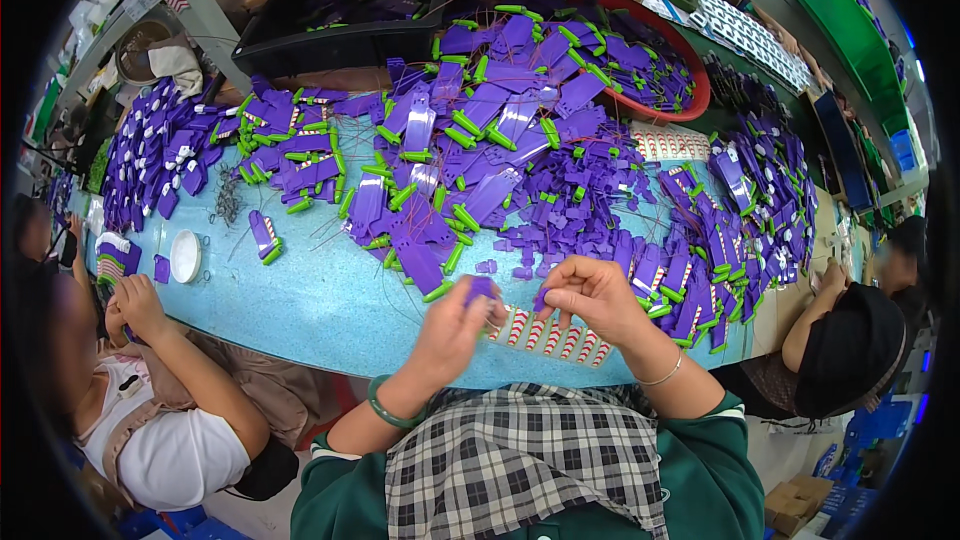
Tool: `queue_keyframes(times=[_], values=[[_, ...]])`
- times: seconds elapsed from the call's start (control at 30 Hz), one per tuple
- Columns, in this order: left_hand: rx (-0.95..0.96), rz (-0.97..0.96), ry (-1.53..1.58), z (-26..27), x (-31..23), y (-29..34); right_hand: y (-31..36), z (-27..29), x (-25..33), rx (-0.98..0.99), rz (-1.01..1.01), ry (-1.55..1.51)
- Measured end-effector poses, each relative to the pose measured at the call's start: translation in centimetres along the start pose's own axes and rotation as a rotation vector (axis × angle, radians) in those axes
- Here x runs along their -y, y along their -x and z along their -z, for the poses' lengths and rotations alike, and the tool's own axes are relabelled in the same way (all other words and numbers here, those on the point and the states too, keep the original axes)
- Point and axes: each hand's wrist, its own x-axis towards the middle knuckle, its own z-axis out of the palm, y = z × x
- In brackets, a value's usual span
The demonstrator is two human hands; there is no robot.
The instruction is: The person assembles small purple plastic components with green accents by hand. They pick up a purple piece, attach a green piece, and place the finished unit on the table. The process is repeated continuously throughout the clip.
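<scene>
My left hand [452, 332], a little blurred, is closed on a small purple plastic piece [480, 289] over the table's front edge. Just to its right, my right hand [598, 302] pinches another small purple piece [541, 298] between thumb and fingertips. Below both hands lies a sheet of red-and-white chevron stickers [553, 337]. Beyond them spreads a heap of small purple parts [570, 205], and behind it larger flat purple pieces with green ends [415, 250] and thin wires are piled up.
A white round dish [186, 256] stands at left, near a co-worker's hands [140, 308]. Another person's arm [815, 325] reaches in at right. Farther back are a black bin [340, 45], a red basin [697, 75] of purple pieces and a second chevron sheet [670, 145].
</scene>
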Motion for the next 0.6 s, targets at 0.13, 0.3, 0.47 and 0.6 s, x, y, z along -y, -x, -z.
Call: queue_keyframes(times=[0.13,0.3,0.47,0.6], values=[[0.155,0.032,-0.148,-2.0,-0.1,-0.2,1.0,-1.7,-1.2,-0.087,0.107,-0.221],[0.247,-0.096,-0.357,-2.5,-1.4,-0.5,1.7,-2.4,-0.6,-0.220,0.387,0.507],[0.280,-0.117,-0.454,-2.6,-1.6,-0.6,1.8,-1.7,-1.0,-0.246,0.434,0.567],[0.282,-0.156,-0.494,-3.0,-0.7,-0.6,1.9,-1.9,-1.1,-0.243,0.431,0.595]])
